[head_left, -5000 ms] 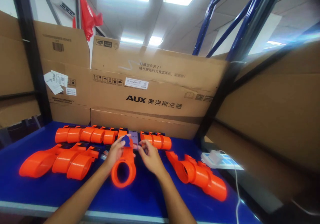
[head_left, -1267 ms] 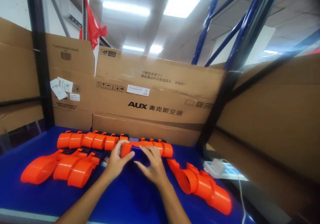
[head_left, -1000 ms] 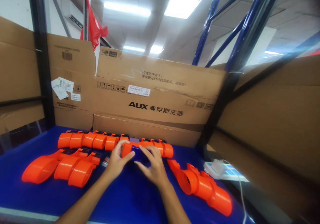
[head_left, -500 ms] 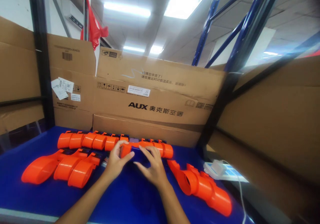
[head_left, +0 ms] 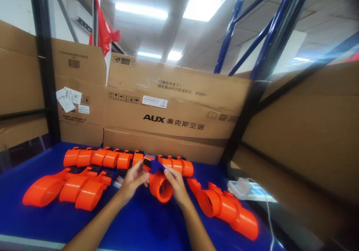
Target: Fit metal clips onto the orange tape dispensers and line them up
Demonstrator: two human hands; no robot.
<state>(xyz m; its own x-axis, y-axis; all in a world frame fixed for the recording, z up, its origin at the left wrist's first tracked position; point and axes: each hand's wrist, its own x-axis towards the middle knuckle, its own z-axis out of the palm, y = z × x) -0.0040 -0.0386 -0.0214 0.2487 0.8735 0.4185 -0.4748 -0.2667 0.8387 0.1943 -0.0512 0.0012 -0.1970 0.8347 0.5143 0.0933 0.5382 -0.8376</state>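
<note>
Between my two hands is an orange ring-shaped plastic piece (head_left: pixel 160 187), its round opening tilted toward me and a dark blue-black part on top. My left hand (head_left: pixel 134 179) is closed on its left side, fingers near the dark end. My right hand (head_left: pixel 177 180) pinches the upper right edge with thumb and fingers. Similar orange rings with dark tabs stand in a back row (head_left: pixel 99 157). Three more lie front left (head_left: pixel 67 190), and a joined-looking group (head_left: pixel 227 210) lies to the right of my right hand.
The blue tabletop (head_left: pixel 134 225) carries all the pieces. A cardboard wall (head_left: pixel 174 139) closes off the back, with dark rack posts (head_left: pixel 46 75) at the sides. On the right sit a white power strip (head_left: pixel 258 192) and its cable (head_left: pixel 269 221).
The held orange piece has been turned: its round opening now faces me below, with the dark part on top. My right hand has closed in on its right edge.
</note>
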